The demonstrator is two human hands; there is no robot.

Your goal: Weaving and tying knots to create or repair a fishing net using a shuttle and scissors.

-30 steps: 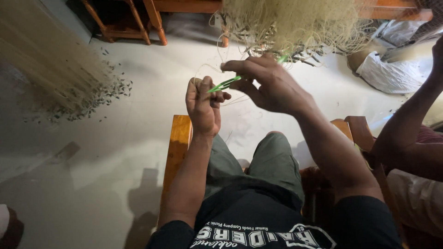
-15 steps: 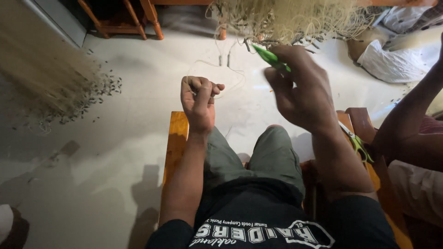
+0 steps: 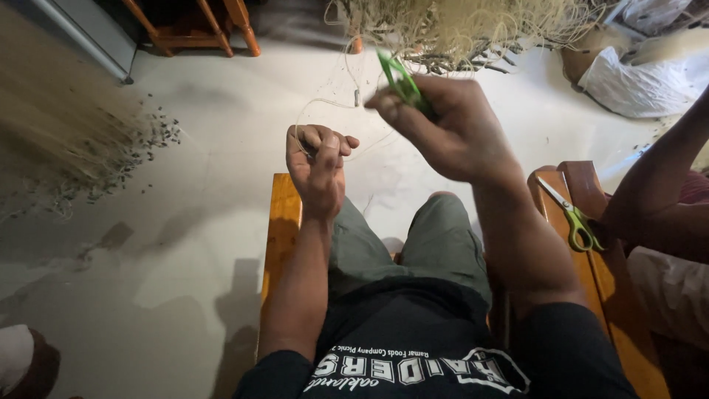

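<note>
Green-handled snips (image 3: 399, 80) sit gripped in the raised right hand (image 3: 450, 125); the left hand (image 3: 317, 166), fisted lower left, pinches thin pale cord (image 3: 317, 111) between them.

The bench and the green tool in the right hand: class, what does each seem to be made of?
Bench: probably varnished wood, since it is orange-brown and glossy with straight plank edges. Green tool in the right hand: likely plastic, uniformly bright and smooth, though blurred.

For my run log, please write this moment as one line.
left hand: fist on thin line | right hand: raised, gripping green tool | scissors: on bench
</note>
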